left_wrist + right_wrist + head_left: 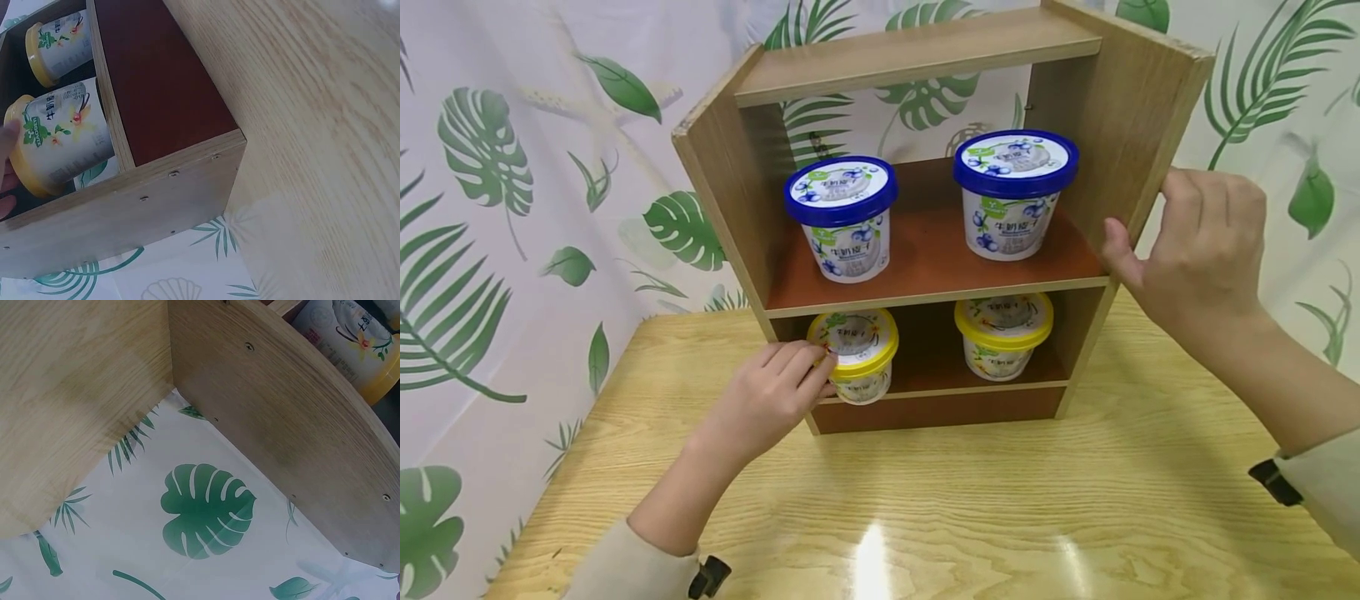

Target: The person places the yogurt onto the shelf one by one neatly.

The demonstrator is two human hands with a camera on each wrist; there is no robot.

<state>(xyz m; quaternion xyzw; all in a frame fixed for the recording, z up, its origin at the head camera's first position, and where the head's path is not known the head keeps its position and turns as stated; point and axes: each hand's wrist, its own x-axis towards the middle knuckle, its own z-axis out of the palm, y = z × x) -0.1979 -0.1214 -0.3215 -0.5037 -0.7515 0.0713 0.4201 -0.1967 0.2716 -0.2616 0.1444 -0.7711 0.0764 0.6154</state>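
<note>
A small wooden shelf unit [936, 298] stands on the table. My left hand [771, 400] grips the yellow-lidded tub [865, 385] at the left end of its lower shelf; in the left wrist view, fingers [7, 140] touch that tub's lid at the frame edge. Another yellow-lidded tub [1000, 360] sits to the right on the same shelf. Above them, two blue-lidded tubs stand upright, one on the left [850, 246] and one on the right [1009, 221]. My right hand [1210, 242] holds the unit's right side panel [275, 406], its thumb at the front edge.
The wood-grain table [925, 508] extends in front of the unit and to both sides. Behind it hangs a white cloth [572, 150] printed with green leaves. The unit's top board [917, 54] spans above the blue-lidded tubs.
</note>
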